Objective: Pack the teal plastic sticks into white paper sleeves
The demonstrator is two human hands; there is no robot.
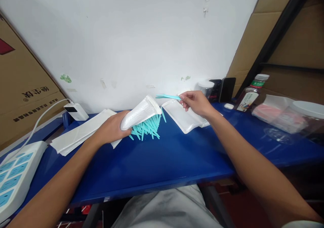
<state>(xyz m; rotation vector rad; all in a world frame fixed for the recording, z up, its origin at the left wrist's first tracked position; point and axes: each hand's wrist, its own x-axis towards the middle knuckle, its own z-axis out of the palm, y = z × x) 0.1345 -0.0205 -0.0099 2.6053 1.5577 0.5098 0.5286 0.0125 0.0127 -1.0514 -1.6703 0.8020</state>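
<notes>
My left hand point(113, 127) is wrapped round a white padded pouch point(140, 112), tilted with its upper end toward the right. Between the fingertips of my right hand point(194, 102) is a thin turquoise plastic stick point(168, 96), held level just above and right of the pouch's upper end. A pile of similar turquoise sticks point(148, 128) lies on the table below the pouch, which hides part of it. To the right, under my right hand, lie flat white pouches point(181, 117). A stack of long white pouches point(81, 133) rests on the left, partly behind my left forearm.
The blue table point(162, 163) meets a white wall. On the left are a power strip point(21, 174) and a white device point(77, 111) with a cable. At right stand a lidded jar point(205, 87), phones point(227, 89), a bottle point(249, 93) and a clear tub point(301, 120).
</notes>
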